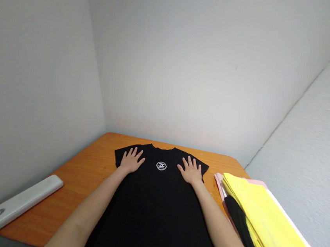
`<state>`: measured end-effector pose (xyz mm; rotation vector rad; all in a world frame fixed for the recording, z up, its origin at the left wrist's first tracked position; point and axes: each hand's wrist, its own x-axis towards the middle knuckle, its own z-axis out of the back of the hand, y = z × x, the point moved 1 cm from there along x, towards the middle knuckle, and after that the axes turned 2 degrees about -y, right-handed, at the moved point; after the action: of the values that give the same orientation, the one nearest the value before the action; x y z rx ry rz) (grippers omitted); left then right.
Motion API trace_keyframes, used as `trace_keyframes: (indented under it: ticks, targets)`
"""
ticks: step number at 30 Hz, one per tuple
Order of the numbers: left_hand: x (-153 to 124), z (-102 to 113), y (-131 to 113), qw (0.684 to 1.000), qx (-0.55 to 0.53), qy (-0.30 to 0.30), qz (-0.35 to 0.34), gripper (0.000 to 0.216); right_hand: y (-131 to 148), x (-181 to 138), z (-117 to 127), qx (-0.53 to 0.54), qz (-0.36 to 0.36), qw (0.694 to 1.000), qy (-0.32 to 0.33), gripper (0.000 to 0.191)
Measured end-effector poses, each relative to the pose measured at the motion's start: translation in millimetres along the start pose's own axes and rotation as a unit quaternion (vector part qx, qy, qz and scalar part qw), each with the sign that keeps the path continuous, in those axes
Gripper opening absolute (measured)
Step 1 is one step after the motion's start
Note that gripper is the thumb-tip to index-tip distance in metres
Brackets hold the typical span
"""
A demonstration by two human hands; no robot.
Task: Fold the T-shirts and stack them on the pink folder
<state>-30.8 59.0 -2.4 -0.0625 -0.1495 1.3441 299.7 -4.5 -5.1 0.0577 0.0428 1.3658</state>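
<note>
A black short-sleeved T-shirt point(156, 209) lies spread flat, its neckline toward the far wall. On its chest is a small round white logo point(161, 166). My left hand point(131, 161) rests palm down near the left sleeve, fingers spread. On the other side, my right hand point(191, 171) presses flat near the right sleeve, its fingers also apart. Neither hand grips the cloth. The shirt's lower end runs out of view at the bottom.
Beneath everything is an orange-brown wooden table point(89, 170), with walls behind and at both sides. Folded yellow cloth point(278, 225) lies at the right over pink and black pieces. A long white device point(24, 201) with a lit button and cable sits at the left edge.
</note>
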Motion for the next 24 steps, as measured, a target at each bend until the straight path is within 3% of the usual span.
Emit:
trace_keyframes:
  ticks: [10,19,24]
  targets:
    - [21,-5,4,1.0,0.016,-0.017,-0.003,0.069,-2,20,-7,0.019,0.014,0.999,-0.03,0.071]
    - [15,5,-3,0.998,0.058,-0.007,-0.005,0.058,1,7,7,0.061,0.006,0.998,-0.007,0.071]
    - [6,26,-31,0.994,0.093,-0.043,-0.035,0.057,2,2,10,0.086,-0.007,0.996,-0.001,0.071]
